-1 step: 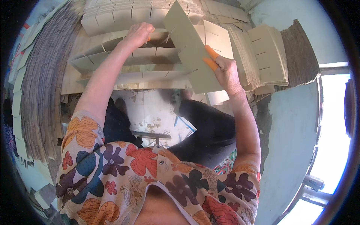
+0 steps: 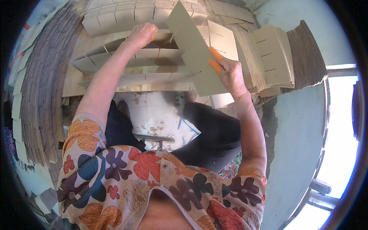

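Note:
My right hand (image 2: pixel 229 73), with orange covers on its finger and thumb, grips a flat slotted cardboard divider (image 2: pixel 195 50) by its right side. The divider is tilted, its slots crossing the ends of the standing cardboard strips. My left hand (image 2: pixel 144 33) is closed above the far strip, an orange finger cover just showing; its fingertips and whatever they hold are hidden. Below it, a slotted cardboard strip (image 2: pixel 161 56) stands on edge across the board, and a nearer strip (image 2: pixel 153 79) runs parallel to it, slightly blurred.
Slotted cardboard sheets (image 2: pixel 143 14) are stacked along the far side. More stacked sheets (image 2: pixel 274 57) lean at the right, beside a pale wall (image 2: pixel 299 130). A tall cardboard pile (image 2: pixel 42 88) fills the left. Below the wooden board (image 2: pixel 76 87) are my legs and a pale floor (image 2: pixel 149 115).

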{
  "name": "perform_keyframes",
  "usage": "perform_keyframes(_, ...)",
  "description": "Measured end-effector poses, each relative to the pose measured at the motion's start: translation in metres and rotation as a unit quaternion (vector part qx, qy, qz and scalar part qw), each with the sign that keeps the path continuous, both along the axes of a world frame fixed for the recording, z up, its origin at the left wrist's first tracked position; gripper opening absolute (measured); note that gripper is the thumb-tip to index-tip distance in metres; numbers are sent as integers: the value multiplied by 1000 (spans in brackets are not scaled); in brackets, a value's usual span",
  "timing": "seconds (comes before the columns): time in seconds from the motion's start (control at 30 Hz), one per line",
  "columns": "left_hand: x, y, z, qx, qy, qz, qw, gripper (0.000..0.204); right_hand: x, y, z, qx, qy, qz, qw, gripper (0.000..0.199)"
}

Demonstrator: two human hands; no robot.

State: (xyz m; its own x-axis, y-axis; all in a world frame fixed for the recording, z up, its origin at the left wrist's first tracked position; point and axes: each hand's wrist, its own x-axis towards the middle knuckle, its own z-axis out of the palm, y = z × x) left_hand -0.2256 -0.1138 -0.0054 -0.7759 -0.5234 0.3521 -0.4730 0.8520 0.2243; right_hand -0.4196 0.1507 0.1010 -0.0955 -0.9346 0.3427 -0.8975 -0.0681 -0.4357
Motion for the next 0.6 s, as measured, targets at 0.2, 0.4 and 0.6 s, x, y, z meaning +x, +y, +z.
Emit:
perform_keyframes(0.2, -12, -2, 3, -6, -58, 20, 998, 17, -10, -11, -28, 3, -10, 61, 998, 23)
perform_keyframes(0.4, -8, -9, -6, 83, -14, 15, 996, 19, 5, -24, -50, 70, 86, 74, 991, 15)
perform_keyframes(0.6, -7, -11, 2, 178, -71, 36, 981, 15, 28, -36, -21, 216, 187, 16, 958, 21)
